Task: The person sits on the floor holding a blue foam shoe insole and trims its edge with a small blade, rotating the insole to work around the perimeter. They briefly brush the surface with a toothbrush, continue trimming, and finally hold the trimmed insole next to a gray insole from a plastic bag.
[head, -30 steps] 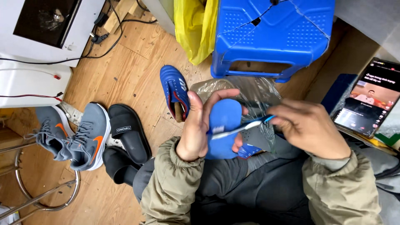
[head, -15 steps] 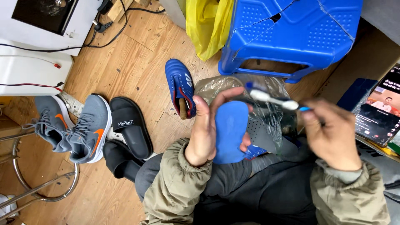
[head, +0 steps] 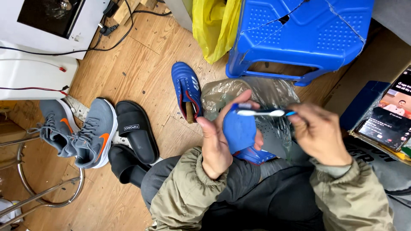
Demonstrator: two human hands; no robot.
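My left hand (head: pixel 216 143) grips a blue shoe (head: pixel 240 133) over my lap, thumb on its near side and fingers wrapped behind the top. My right hand (head: pixel 319 134) holds a white-and-blue toothbrush (head: pixel 262 113) level across the top of that shoe, its head pointing left near my left fingertips. A clear plastic bag (head: pixel 274 98) lies crumpled under and behind the shoe. The matching blue shoe (head: pixel 186 90) lies on the wooden floor just beyond my left hand.
A blue plastic stool (head: pixel 299 36) and a yellow bag (head: pixel 214 25) stand ahead. Grey sneakers (head: pixel 85 132) and black slides (head: pixel 135 130) lie at left by a metal stool frame (head: pixel 38 192). A phone (head: pixel 387 115) rests at right; white appliances with cables sit upper left.
My right hand lifted the toothbrush off the shoe and out to the right, then brought it back level over the shoe's top. My left hand kept its hold.
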